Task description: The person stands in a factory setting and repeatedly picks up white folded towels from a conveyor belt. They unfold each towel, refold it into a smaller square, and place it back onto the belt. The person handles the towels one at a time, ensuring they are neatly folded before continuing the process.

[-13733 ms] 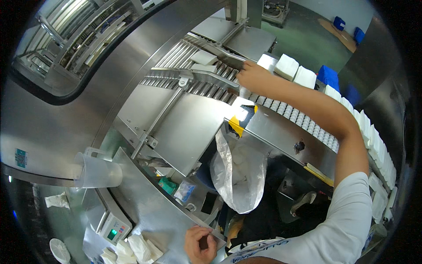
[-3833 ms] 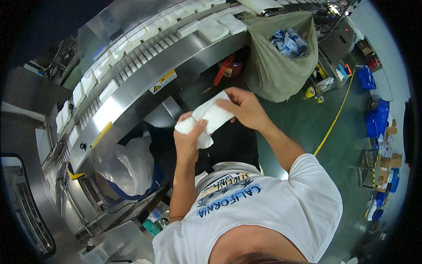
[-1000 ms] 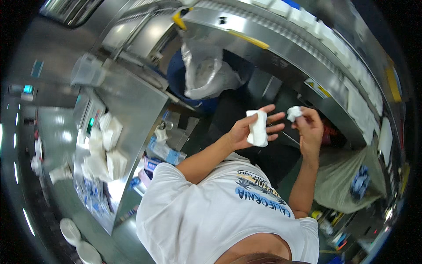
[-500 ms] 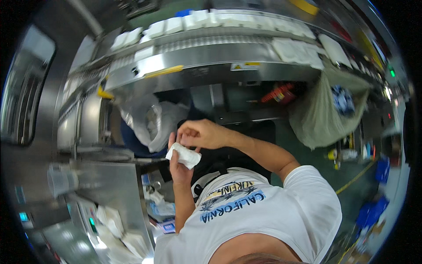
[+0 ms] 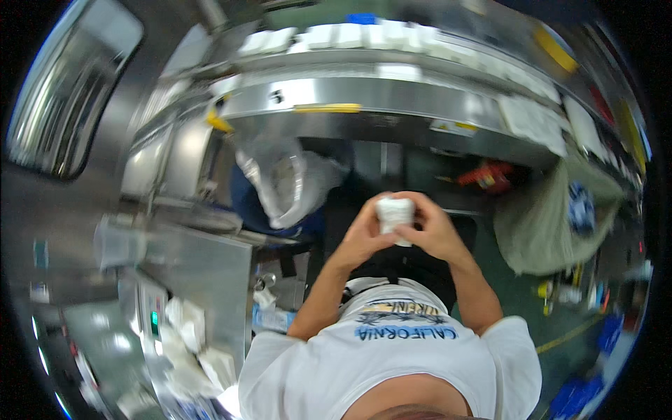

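Observation:
Both hands are raised in front of my body, closed around a small white folded bundle (image 5: pixel 395 212), soft-looking like a pad or cloth; its exact kind is unclear in the blur. My left hand (image 5: pixel 363 234) grips its left side, thumb across the front. On the opposite side my right hand (image 5: pixel 435 225) holds it too, with the thumb near its lower end. Some of the fingers are hidden behind the bundle. Past my left hand stands a blue bin (image 5: pixel 243 192) with a clear plastic bag (image 5: pixel 283 187) hanging in it.
A steel conveyor (image 5: pixel 315 94) crosses ahead, with several white packs (image 5: pixel 350 35) along it. An open pale green sack (image 5: pixel 539 231) hangs at the right. On the left are a steel table (image 5: pixel 210 269), a device with a green display (image 5: pixel 155 320) and white packs (image 5: pixel 185 322).
My view has turned, shifting the surroundings rightward and my hands with them. My right hand, earlier above the bundle in my left, now grips it as well. The bundle has become more upright.

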Demonstrator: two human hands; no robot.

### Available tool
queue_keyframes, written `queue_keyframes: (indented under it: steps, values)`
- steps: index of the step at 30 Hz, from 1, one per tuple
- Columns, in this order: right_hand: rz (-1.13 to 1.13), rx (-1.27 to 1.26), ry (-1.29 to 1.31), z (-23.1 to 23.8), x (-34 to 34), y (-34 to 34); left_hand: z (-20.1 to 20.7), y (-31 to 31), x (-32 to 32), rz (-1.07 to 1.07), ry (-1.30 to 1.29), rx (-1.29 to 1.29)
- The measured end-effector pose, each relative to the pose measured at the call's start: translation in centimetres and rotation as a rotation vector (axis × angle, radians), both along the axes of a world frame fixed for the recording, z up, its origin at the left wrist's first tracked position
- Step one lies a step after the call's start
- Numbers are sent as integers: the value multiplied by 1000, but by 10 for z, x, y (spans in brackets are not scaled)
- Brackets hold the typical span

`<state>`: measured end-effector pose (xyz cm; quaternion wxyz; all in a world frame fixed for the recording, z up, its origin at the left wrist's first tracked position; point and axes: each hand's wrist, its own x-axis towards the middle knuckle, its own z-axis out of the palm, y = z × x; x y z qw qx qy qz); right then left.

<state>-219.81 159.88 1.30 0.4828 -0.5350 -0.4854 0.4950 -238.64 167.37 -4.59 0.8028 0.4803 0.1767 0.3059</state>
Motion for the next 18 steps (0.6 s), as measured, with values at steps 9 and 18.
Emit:
queue_keyframes:
  steps: [9,18]
  values:
    - [-166,147,-102,-7,60,-37,57,-24,65,-51,226,246]
    - [-427,216,-272,72,195,-81,120,-8,221,-274,215,529]
